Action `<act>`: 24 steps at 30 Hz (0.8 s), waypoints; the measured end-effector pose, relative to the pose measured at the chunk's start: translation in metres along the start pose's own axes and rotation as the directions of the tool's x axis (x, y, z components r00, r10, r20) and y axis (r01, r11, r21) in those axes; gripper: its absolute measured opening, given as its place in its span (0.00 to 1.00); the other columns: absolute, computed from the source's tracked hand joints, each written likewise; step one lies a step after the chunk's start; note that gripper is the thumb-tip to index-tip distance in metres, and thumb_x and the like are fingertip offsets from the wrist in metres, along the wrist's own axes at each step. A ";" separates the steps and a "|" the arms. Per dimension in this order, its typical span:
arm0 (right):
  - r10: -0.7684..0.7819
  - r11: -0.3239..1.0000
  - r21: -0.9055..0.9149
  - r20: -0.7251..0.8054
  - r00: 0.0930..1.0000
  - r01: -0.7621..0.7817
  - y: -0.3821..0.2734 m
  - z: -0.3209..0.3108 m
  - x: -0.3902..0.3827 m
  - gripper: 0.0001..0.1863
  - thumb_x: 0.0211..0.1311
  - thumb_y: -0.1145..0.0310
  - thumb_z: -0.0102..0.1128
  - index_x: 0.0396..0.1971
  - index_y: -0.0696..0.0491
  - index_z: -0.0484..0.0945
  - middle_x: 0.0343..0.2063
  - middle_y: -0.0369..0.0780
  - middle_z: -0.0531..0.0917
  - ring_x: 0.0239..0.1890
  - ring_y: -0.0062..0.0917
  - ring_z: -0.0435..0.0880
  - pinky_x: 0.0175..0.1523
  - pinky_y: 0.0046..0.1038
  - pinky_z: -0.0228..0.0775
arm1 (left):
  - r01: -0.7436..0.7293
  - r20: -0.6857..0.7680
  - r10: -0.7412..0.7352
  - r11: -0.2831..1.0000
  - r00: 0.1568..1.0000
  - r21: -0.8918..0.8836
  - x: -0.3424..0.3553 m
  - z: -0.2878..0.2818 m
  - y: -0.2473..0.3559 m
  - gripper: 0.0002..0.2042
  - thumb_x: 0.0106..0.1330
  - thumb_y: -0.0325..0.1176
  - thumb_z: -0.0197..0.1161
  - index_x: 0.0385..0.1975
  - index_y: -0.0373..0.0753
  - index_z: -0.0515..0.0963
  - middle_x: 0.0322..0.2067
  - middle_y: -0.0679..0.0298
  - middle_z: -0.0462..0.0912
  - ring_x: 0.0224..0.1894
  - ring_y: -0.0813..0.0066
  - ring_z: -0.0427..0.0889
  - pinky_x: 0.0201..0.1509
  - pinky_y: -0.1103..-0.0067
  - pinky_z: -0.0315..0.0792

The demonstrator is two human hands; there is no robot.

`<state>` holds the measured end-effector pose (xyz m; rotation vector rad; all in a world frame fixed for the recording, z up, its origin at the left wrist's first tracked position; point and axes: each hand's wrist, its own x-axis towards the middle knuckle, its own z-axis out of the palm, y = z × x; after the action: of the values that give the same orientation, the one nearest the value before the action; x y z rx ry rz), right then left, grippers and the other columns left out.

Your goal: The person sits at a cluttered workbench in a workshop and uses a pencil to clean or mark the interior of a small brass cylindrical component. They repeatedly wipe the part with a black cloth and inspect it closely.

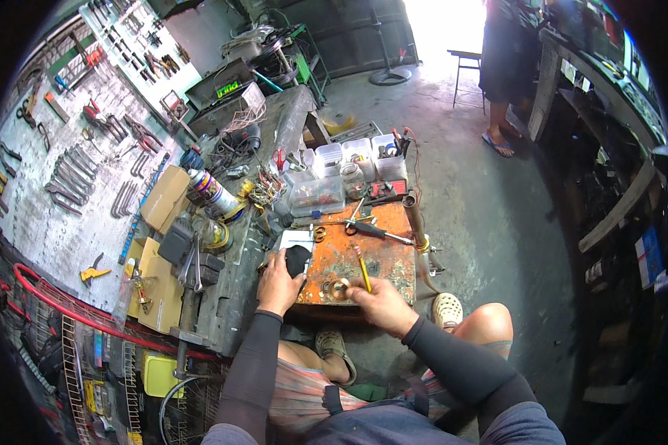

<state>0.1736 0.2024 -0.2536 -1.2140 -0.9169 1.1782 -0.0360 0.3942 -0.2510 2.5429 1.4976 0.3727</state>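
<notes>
My right hand (386, 305) is closed around a yellow pencil (363, 268) that points up and away. Between its fingertips is a brass-coloured ring (339, 288), just over the worn orange tabletop (326, 256). My left hand (276, 283) is at the table's left edge, its fingers closed on a soft-looking black thing (298, 259) whose kind I cannot make out. Behind that lies a white paper (292, 239). Some small brass rings (320, 234) rest beside the paper. Farther back on the table is a black-handled tool (369, 229) with a metal shaft.
Clear plastic bins (328, 159) and a glass jar (352, 178) stand behind the orange table. At left is a cluttered bench with a spray can (214, 191), cardboard box (159, 297) and wrenches (194, 268). A pipe (416, 222) rises at the table's right. A person (501, 81) stands far right.
</notes>
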 end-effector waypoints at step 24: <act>0.134 0.975 -0.174 -0.048 0.990 -0.141 0.004 0.003 0.052 0.16 0.87 0.58 0.56 0.49 0.57 0.84 0.28 0.39 0.81 0.28 0.26 0.81 0.33 0.33 0.72 | 0.084 0.073 0.201 -0.045 0.977 -0.995 -0.016 0.042 0.027 0.33 0.68 0.28 0.83 0.70 0.32 0.74 0.60 0.57 0.87 0.61 0.73 0.88 0.65 0.76 0.85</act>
<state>0.1796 0.2533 -0.2603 -1.4572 -0.9381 1.1994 -0.0082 0.3659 -0.2860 1.2318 0.4613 0.8121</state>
